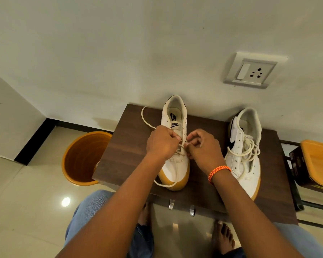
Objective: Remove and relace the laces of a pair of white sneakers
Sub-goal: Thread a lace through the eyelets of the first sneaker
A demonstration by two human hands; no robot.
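Observation:
Two white sneakers with tan soles stand on a dark wooden table (131, 146). The left sneaker (175, 164) points its toe toward me. My left hand (161, 142) grips its cream lace (145, 118), which loops off to the upper left. My right hand (203, 148) pinches the same lace over the eyelets, fingers curled. Another stretch of this lace trails over the toe. The right sneaker (242, 161) has no lace in its eyelets; a loose coiled lace (248, 148) lies on top of it.
An orange bucket (84, 157) stands on the tiled floor left of the table. At the right edge sits an orange tray (319, 161) on a dark box. A wall socket (250, 71) is above. My knees and bare feet are under the table's front edge.

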